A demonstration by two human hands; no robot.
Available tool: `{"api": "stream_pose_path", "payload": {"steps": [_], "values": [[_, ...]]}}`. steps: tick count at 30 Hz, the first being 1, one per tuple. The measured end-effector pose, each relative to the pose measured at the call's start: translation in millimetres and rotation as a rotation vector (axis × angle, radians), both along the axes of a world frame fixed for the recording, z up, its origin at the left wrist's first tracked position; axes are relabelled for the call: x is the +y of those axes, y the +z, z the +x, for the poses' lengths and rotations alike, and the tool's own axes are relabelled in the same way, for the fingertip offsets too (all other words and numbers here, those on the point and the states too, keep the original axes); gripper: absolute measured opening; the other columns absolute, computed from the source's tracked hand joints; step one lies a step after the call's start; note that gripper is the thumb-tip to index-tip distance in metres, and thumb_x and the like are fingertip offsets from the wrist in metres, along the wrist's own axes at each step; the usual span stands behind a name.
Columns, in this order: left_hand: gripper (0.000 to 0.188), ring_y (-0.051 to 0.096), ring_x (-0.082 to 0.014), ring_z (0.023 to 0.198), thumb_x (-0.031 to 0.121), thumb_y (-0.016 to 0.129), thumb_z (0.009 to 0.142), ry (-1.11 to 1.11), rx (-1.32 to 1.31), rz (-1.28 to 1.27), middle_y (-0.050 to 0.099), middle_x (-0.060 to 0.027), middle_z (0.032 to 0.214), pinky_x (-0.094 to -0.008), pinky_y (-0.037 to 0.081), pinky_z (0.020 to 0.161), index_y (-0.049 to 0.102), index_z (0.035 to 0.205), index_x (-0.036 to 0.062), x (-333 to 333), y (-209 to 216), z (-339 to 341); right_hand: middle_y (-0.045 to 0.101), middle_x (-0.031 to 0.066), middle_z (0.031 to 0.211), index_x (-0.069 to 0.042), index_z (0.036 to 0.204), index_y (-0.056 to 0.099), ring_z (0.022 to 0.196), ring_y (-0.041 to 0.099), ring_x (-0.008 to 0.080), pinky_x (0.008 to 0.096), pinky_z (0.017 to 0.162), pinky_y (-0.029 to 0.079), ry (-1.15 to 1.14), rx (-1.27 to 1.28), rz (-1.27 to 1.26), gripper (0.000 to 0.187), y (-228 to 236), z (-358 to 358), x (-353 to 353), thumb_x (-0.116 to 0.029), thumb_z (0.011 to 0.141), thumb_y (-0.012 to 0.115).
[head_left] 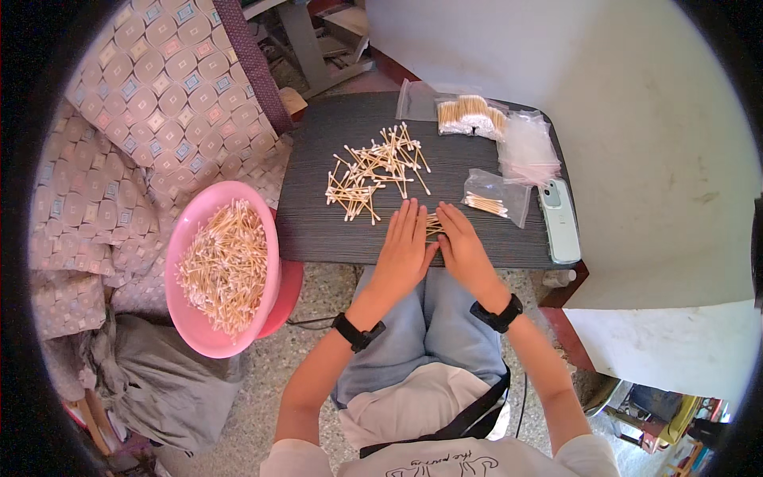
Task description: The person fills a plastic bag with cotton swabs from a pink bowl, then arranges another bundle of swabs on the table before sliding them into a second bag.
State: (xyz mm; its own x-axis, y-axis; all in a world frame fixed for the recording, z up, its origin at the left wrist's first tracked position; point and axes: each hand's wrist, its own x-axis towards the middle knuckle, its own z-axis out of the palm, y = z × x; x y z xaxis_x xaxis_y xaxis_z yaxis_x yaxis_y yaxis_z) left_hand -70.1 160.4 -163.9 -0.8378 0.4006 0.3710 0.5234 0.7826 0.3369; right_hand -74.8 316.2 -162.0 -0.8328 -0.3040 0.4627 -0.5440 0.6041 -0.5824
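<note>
Near the table's front edge, my left hand (pixel 407 242) and my right hand (pixel 464 245) lie with fingers stretched out, one on each side of a small bundle of cotton swabs (pixel 434 225). The fingers touch the bundle's ends, hiding its tips; neither hand is closed around it. Just beyond my left hand, a loose heap of cotton swabs (pixel 373 171) spreads in many directions. To the right of my right hand lies a clear zip bag (pixel 517 205) with several swabs (pixel 486 204) on or in it.
Filled swab bags (pixel 471 116) and a stack of clear bags (pixel 528 147) occupy the dark table's (pixel 318 127) far right. A pale phone (pixel 559 221) lies at its right edge. Left of the table, a pink basin (pixel 176 300) holds many swabs. A wall (pixel 652 159) stands close on the right.
</note>
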Motion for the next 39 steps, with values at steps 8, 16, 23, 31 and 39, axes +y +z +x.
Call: {"api": "stream_pose_path", "payload": {"steps": [8,16,23,31,39], "values": [[0.057,0.032,-0.0351,0.133,0.017,0.061,0.086,-0.047,-0.069,0.143,0.037,-0.0205,0.141,-0.0438,0.03,0.108,0.038,0.133,-0.0048,-9,11,-4,0.043,0.0227,0.134,0.007,0.125,0.048,0.123,0.042,0.0384,0.0413,0.104,0.034,-0.099,-0.165,-0.145,0.043,5,4,3,0.0,0.083,0.054],[0.051,0.04,-0.0327,0.128,0.01,0.062,0.083,-0.151,-0.047,0.134,0.042,-0.017,0.137,-0.04,0.034,0.106,0.044,0.129,-0.0026,-13,14,-11,0.045,0.0221,0.128,0.006,0.121,0.05,0.121,0.042,0.0392,0.0441,0.103,0.034,-0.149,-0.074,-0.121,0.039,2,0,-9,0.001,0.083,0.054],[0.048,0.043,-0.0338,0.124,0.011,0.063,0.083,-0.226,-0.223,0.34,0.046,-0.0165,0.133,-0.0409,0.034,0.106,0.047,0.126,-0.0022,-14,7,-14,0.041,0.0219,0.134,0.002,0.125,0.048,0.124,0.041,0.0375,0.0402,0.103,0.034,-0.152,-0.107,-0.335,0.034,5,7,-16,-0.001,0.091,0.045],[0.051,0.04,-0.0322,0.128,0.012,0.061,0.083,-0.211,0.029,0.063,0.043,-0.0188,0.136,-0.0433,0.029,0.109,0.044,0.129,-0.0034,-12,3,-14,0.046,0.0188,0.131,0.001,0.124,0.049,0.123,0.044,0.0339,0.0367,0.104,0.033,-0.081,-0.233,-0.6,0.031,3,-8,-20,-0.009,0.096,0.04],[0.05,0.039,-0.0327,0.129,0.012,0.057,0.085,-0.198,0.056,-0.022,0.042,-0.0206,0.136,-0.0437,0.029,0.11,0.043,0.13,-0.0044,-9,7,-6,0.049,0.018,0.129,0.0,0.129,0.045,0.127,0.041,0.0326,0.0377,0.105,0.032,-0.095,-0.196,-0.481,0.035,0,-6,-25,-0.012,0.096,0.042]]}}
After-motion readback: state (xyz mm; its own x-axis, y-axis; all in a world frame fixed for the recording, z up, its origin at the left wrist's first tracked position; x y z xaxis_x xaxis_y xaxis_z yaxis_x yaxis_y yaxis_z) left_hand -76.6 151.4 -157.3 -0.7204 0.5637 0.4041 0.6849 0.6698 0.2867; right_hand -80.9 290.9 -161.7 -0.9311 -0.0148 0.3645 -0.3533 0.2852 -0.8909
